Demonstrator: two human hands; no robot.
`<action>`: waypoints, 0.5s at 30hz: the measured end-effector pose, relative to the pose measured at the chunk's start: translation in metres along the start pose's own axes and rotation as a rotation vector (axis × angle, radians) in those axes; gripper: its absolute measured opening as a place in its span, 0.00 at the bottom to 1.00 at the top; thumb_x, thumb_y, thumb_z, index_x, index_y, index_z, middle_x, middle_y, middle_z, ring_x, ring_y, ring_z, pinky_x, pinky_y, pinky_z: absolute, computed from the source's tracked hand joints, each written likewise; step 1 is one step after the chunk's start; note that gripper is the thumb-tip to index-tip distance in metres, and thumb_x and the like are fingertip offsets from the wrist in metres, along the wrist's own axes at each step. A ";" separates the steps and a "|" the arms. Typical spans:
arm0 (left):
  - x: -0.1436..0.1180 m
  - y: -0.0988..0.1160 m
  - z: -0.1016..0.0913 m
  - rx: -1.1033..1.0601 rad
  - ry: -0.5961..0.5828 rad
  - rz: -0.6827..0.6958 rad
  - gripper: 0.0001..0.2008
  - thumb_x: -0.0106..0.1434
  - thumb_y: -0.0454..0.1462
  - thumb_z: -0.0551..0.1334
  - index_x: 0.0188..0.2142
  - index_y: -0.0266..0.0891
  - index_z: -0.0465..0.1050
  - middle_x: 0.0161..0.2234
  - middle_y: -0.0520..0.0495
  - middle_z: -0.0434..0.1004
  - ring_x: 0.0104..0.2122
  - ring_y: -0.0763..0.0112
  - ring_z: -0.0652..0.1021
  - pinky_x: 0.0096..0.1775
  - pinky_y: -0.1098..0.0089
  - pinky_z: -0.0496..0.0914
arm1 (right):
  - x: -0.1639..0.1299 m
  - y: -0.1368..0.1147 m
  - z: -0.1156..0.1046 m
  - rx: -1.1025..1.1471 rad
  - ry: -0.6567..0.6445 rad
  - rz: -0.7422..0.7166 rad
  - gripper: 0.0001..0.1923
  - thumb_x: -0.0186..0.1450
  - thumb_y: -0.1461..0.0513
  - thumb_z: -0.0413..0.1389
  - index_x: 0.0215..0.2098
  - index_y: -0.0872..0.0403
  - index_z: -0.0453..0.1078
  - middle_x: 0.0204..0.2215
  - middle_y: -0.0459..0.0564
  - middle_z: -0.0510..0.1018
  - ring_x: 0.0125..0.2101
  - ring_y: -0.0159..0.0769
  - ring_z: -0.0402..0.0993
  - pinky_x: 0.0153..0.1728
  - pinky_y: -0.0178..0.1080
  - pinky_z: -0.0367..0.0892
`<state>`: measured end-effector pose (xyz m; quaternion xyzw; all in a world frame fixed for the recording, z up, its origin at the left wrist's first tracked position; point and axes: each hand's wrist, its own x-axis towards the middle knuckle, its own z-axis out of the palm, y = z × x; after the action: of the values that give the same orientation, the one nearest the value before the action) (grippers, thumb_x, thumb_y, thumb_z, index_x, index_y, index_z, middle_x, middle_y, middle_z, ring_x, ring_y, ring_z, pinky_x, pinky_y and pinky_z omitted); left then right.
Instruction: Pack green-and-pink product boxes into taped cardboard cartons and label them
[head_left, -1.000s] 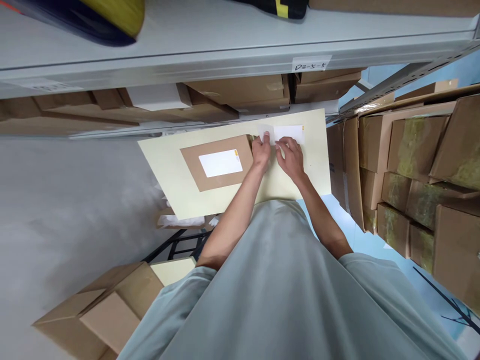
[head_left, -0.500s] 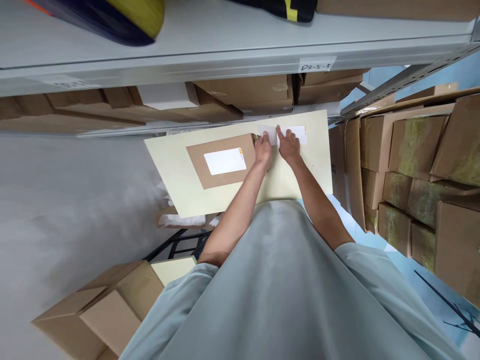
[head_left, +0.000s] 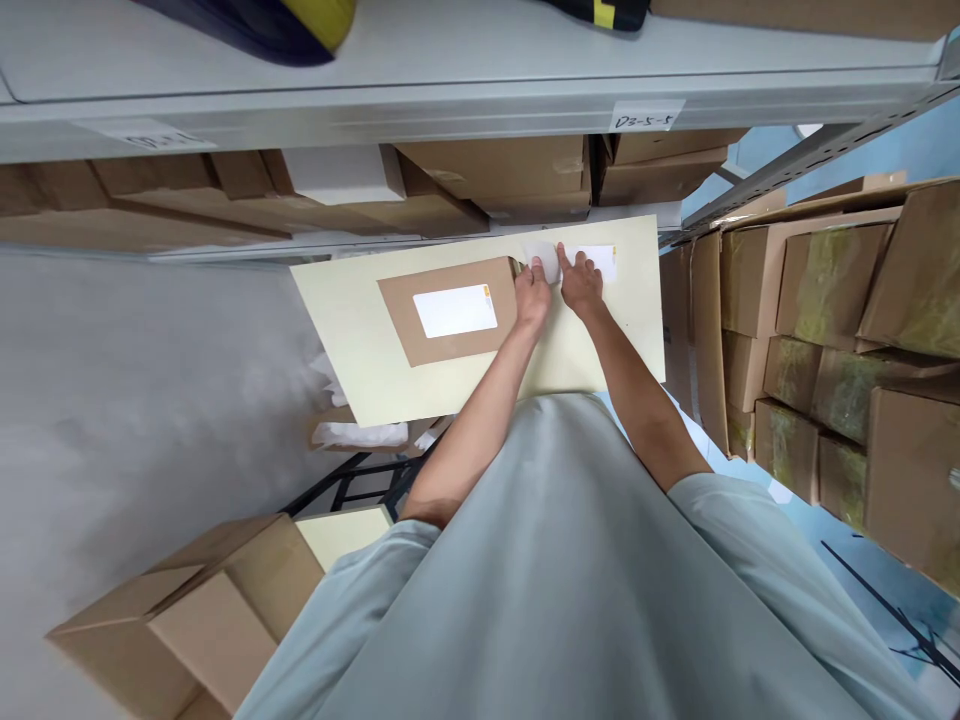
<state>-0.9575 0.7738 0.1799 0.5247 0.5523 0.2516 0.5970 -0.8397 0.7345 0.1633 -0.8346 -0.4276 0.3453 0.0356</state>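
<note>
The one piece of writing I can read clearly is "D3-5-5", handwritten on a tag on the front of the grey shelf; a second tag further left is too blurred. Just below, my left grip is clamped on a whitish slip, thumb on top, at the far side of the cream bench. My right grip has its fingers apart, resting on a white label with an orange mark at one corner. I cannot tell whether slip and label are joined.

Just left of my hands lies a flat brown box bearing another white label with an orange corner, its print too small to read. Brown cartons line the space beyond the bench, taped boxes stack close on the right, and an opened carton stands lower left.
</note>
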 end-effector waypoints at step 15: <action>-0.144 0.135 -0.140 -0.603 -0.022 -0.404 0.22 0.73 0.53 0.74 0.57 0.42 0.81 0.55 0.42 0.90 0.54 0.59 0.90 0.57 0.66 0.85 | -0.040 -0.003 -0.046 0.266 0.035 -0.013 0.37 0.82 0.46 0.52 0.82 0.55 0.60 0.62 0.67 0.81 0.57 0.55 0.78 0.61 0.54 0.72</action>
<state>-1.0865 0.7393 0.3815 0.2079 0.5394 0.2747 0.7684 -0.8294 0.7174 0.2214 -0.8256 -0.3829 0.3843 0.1554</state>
